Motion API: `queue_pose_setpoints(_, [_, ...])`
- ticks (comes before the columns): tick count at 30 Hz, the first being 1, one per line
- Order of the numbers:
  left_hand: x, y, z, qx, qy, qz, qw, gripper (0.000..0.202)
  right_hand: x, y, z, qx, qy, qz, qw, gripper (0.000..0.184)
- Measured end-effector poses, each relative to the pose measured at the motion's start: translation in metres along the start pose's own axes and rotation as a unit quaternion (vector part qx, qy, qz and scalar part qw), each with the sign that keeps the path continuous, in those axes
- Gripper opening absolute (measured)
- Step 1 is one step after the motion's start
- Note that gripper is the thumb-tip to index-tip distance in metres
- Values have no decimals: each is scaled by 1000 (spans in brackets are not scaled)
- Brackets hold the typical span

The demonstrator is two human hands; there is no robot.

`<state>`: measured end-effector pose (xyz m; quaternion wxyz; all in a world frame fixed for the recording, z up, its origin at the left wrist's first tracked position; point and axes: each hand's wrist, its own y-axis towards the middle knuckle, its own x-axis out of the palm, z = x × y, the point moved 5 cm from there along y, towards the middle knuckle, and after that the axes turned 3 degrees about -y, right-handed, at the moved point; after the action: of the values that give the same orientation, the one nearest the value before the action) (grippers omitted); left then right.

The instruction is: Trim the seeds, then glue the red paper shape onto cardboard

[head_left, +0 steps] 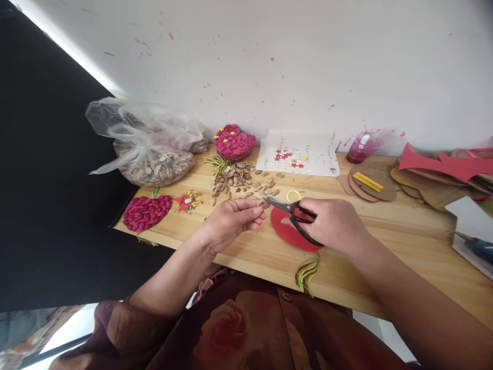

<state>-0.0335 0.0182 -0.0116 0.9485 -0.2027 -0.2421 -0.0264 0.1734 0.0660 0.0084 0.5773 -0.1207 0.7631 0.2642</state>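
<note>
Left grip (pixel 228 220) pinches a peanut shell (pixel 263 205), likely light, brittle, best edge-held; right grip (pixel 336 222) clasps scissors (pixel 293 207) at its three o'clock.

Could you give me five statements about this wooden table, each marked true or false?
1. The right hand holds black-handled metal scissors. True.
2. The clear plastic bag sits right of the white paper sheet. False: it sits left of it.
3. Small yellow stars lie on the bumpy magenta stack. True.
4. The flat round disc near the scissors is green. False: it is red.
5. The left hand pinches a small brown piece. True.
</note>
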Motion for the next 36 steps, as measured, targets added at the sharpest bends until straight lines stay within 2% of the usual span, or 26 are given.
queue_pose_setpoints(3, [-1,1,0,-4,1,-7,1000,29,-3,0,0,6,3,4,1000,32])
queue_pose_setpoints(10, [-3,-2,-2,-8,-17,-5,1000,29,-4,-3,-13,-25,7,-2,1000,40])
queue_pose_setpoints(15, [-9,-8,-6,-3,-32,15,999,29,-2,-5,-19,-35,4,9,999,39])
queue_pose_setpoints(23, [-7,-12,-14,2,-57,36,998,32,2,-9,-25,-23,8,2,1000,39])
queue_pose_setpoints(36, [-6,-13,-14,6,-73,42,996,30,3,-9,-25,-12,-9,-10,1000,44])
